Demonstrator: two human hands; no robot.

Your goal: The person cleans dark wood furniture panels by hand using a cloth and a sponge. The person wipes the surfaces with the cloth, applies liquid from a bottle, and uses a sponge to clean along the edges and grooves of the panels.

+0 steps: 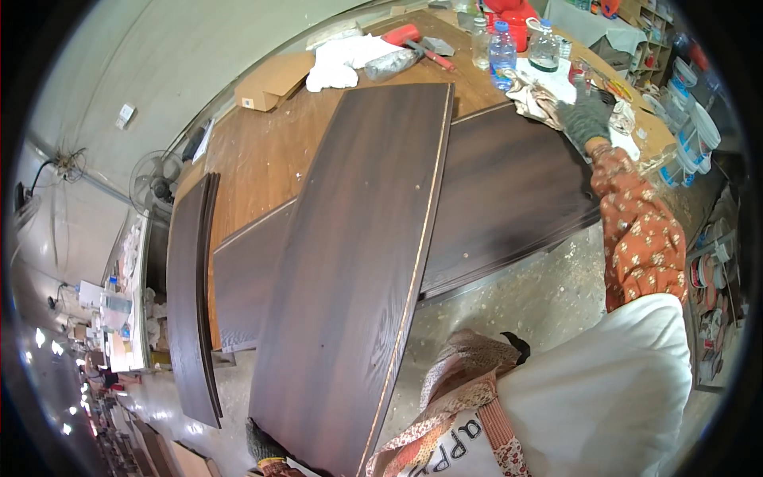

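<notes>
A long dark brown wood panel (350, 238) lies slantwise across other panels, one end toward me. My left hand (266, 447), in a dark knit glove, grips this panel at its near left corner; the fingertips are partly hidden. Stretched out to the far right, my right hand (586, 118) wears a grey glove. It is over the table beside a crumpled stained cloth (534, 99), and its fingers are too unclear to tell what they hold, if anything. Beneath the long panel, a stack of dark panels (509, 191) lies crosswise.
More dark panels (189, 294) overhang the wooden table (254, 163) at left. Bottles (502, 54), a red-handled hammer (433, 56), white cloth (342, 60) and cardboard (274, 79) occupy its far side. Clear plastic buckets (699, 131) stand at right; a fan (159, 179) is at left.
</notes>
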